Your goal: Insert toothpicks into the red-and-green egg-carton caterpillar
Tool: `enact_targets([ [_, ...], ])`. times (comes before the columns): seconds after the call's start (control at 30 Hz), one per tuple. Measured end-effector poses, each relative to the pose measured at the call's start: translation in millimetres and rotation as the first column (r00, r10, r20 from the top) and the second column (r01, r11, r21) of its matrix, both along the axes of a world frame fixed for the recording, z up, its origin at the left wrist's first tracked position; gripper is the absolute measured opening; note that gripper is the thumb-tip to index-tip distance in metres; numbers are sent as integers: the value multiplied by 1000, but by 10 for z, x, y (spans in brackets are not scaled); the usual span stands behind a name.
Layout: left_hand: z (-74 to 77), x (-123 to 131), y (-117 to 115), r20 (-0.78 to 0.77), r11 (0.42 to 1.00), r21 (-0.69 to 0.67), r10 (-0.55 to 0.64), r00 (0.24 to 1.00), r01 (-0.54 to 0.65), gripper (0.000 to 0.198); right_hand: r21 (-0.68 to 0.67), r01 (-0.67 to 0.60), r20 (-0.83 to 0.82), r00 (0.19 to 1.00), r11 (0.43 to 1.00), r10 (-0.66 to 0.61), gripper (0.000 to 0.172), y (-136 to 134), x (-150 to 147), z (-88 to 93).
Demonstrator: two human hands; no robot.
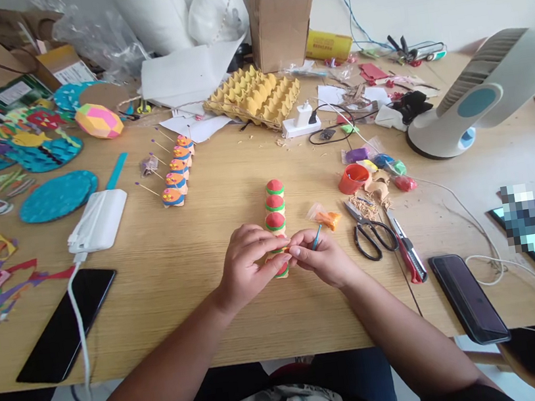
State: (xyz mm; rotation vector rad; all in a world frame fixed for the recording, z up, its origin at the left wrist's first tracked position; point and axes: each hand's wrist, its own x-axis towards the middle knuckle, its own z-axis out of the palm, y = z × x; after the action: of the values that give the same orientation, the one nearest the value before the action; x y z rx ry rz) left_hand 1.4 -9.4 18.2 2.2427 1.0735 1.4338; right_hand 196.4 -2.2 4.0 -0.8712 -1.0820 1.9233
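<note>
1. The row of red-domed cups lies on the worktop, its long axis running away from the person; the left hand covers part of its near end, the right hand just beside.
2. Right grasps a thin blue rod; left is curled, fingertips meeting the right's; whether it grips anything, I cannot tell.
3. Domes look matte, green-banded, pale-based; the egg tray is ridged, yellowish pulp.
</note>
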Motion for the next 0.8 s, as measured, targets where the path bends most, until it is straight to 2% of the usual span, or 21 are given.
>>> enact_targets([
  [0.8,23,0,-17,31,999,-33,-12,999,13,3,-21,-41,-28,999,999,40,39,-5,7,12],
])
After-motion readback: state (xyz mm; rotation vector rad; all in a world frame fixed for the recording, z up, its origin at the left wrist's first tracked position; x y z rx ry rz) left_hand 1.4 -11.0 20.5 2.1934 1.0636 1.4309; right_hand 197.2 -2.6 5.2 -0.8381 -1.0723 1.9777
